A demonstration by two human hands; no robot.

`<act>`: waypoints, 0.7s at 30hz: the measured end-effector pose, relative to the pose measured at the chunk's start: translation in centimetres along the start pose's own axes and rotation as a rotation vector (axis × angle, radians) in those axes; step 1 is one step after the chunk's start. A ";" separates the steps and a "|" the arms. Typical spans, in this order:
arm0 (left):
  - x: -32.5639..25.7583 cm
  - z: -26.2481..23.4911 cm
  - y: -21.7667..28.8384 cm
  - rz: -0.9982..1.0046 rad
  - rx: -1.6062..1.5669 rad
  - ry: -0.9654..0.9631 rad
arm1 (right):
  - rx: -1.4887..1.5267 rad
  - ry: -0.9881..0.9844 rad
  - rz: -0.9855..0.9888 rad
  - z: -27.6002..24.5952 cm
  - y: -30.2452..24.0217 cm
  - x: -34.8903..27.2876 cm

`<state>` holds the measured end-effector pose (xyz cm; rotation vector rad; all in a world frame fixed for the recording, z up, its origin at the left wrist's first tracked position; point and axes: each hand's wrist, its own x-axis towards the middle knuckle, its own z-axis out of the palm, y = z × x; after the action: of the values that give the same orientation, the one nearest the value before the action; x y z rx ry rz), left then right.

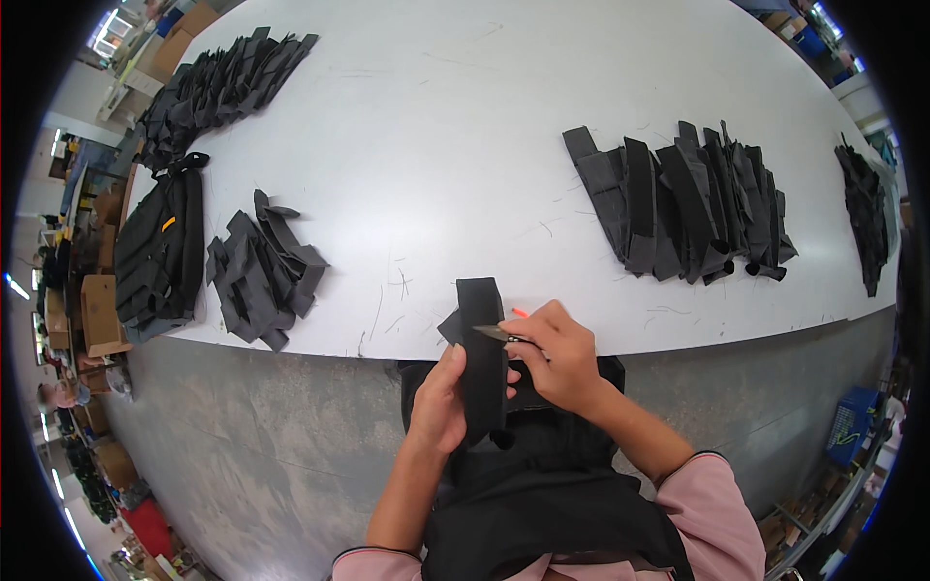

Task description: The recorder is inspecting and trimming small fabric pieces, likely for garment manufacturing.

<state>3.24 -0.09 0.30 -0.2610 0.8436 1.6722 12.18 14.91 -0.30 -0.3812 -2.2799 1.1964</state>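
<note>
At the table's near edge my left hand (pixel 439 407) grips a long black fabric strip (pixel 482 392), thumb on its left side and fingertips showing on its right. The strip stands with its far end over the table, and a smaller flap sticks out at its left. My right hand (pixel 564 358) is closed around small thread snips (pixel 489 332). Their pointed metal blades lie across the strip's front, pointing left. A small orange-red bit shows just beyond the right hand; I cannot tell whether it belongs to the snips.
On the white table (pixel 436 145) lie a pile of black strips (pixel 688 208) at right, a smaller pile (pixel 263 271) at left, and another heap (pixel 223 87) far left. A black bag (pixel 163 257) sits at the left edge, dark fabric (pixel 862 218) far right. Loose threads are scattered about.
</note>
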 end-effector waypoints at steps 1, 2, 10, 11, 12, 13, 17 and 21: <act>0.1 0.1 0.0 0.000 0.000 -0.001 | 0.073 0.073 0.058 -0.1 0.0 -0.1; 0.1 0.2 0.0 0.005 -0.010 -0.003 | 0.071 0.074 0.057 0.0 0.1 0.5; 0.0 1.6 0.7 0.015 -0.035 -0.496 | 1.227 -0.272 0.909 -0.7 0.6 0.9; 0.5 1.0 0.5 0.010 -0.036 -0.502 | 1.213 -0.231 0.924 -0.6 0.7 0.6; 1.2 0.6 0.4 -0.061 -0.089 -0.439 | 1.028 -0.197 0.951 -0.6 0.7 0.7; 1.6 0.4 0.4 -0.132 -0.141 -0.376 | 1.027 -0.194 0.950 -0.5 0.6 0.6; 1.2 0.6 -0.4 0.004 -0.089 -0.299 | 0.210 0.062 0.384 -1.6 0.1 0.6; 1.6 -0.2 -0.5 -0.134 -0.167 -0.355 | 0.075 0.033 0.192 -1.8 -0.2 1.5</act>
<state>3.16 1.04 -0.92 -0.1254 0.4140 1.6022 12.00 16.70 1.16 -0.5976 -2.2020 1.3548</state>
